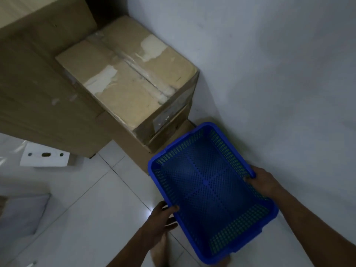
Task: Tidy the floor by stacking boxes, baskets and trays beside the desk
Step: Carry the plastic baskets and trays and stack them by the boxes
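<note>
I hold a blue perforated plastic basket (210,189) in both hands, above the tiled floor at lower right. My left hand (159,224) grips its left long rim, thumb over the edge and fingers beneath. My right hand (264,182) grips the right rim, fingers curled over it. The basket is empty and tilted slightly. A taped cardboard box (131,81) stands ahead of it in the corner, seemingly on another box (123,143) below, beside the wooden desk side panel (38,93).
A pale wall (269,64) runs along the right. A white foam block with holes (44,157) lies on the floor at left. A pale cushion or bag (21,214) sits at far left. White floor tiles (96,199) lie in front of the boxes.
</note>
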Available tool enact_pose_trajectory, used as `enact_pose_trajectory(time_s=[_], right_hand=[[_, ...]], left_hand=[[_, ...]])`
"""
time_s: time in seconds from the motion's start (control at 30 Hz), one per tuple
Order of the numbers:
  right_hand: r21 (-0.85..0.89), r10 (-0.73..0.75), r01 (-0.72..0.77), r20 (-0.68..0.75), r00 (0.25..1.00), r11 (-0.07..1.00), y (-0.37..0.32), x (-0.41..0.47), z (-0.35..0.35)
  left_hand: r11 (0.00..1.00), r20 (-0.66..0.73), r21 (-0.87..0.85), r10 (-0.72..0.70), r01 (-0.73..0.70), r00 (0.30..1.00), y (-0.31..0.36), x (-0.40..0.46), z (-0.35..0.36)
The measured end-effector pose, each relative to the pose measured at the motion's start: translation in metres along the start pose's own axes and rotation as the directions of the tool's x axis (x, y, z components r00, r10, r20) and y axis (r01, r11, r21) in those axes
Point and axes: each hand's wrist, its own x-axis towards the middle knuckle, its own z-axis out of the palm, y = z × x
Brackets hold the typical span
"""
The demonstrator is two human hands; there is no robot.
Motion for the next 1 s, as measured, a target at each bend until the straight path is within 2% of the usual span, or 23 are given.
enact_pose_trajectory(time_s=[0.27,0.43,0.53,0.57,0.63,0.7,0.73,0.77,0.8,0.87,0.93,1.0], right_hand=[[-0.078,-0.071,0.076,0.072,0.995,0.994,0.010,0.059,0.002],[-0.058,-0.090,0.090,0.008,0.996,0.994,0.024,0.069,0.008],[0.052,-0.099,0.101,-0.037,0.994,0.994,0.032,0.058,0.010],[0.086,-0.106,0.112,-0.078,0.991,0.990,0.038,0.050,0.011],[0.096,-0.125,0.155,-0.266,0.956,0.983,0.055,0.026,0.017],[0.124,-0.104,0.189,-0.497,0.861,0.974,0.074,-0.003,0.030],[0.201,-0.021,0.168,-0.579,0.815,0.965,0.083,-0.016,0.040],[0.341,0.112,0.132,-0.610,0.784,0.931,0.090,-0.030,0.051],[0.526,0.284,0.077,-0.570,0.771,0.847,0.095,-0.041,0.063],[0.841,0.568,-0.060,-0.309,0.763,0.538,0.096,-0.058,0.087],[0.946,0.624,-0.178,-0.031,0.780,0.270,0.089,-0.068,0.109],[0.956,0.537,-0.242,0.117,0.835,0.167,0.077,-0.074,0.126]], left_hand=[[0.990,-0.131,-0.138,0.004,-0.022,0.991,-0.024,0.037,0.025],[0.994,-0.151,-0.026,0.105,-0.110,0.983,-0.028,0.041,0.037],[0.994,-0.132,0.043,0.105,-0.100,0.986,-0.021,0.035,0.034],[0.992,-0.124,0.088,0.103,-0.092,0.987,-0.017,0.033,0.034],[0.980,-0.132,0.174,0.121,-0.098,0.984,-0.006,0.031,0.031],[0.970,-0.207,0.210,0.167,-0.123,0.964,0.010,0.032,0.024],[0.965,-0.250,0.216,0.199,-0.146,0.947,0.019,0.034,0.020],[0.961,-0.289,0.218,0.233,-0.173,0.929,0.028,0.037,0.016],[0.956,-0.316,0.218,0.261,-0.198,0.912,0.038,0.039,0.011],[0.953,-0.339,0.202,0.285,-0.227,0.896,0.056,0.043,0.001],[0.958,-0.322,0.183,0.271,-0.221,0.907,0.068,0.047,-0.006],[0.965,-0.281,0.184,0.236,-0.189,0.930,0.075,0.049,-0.009]])
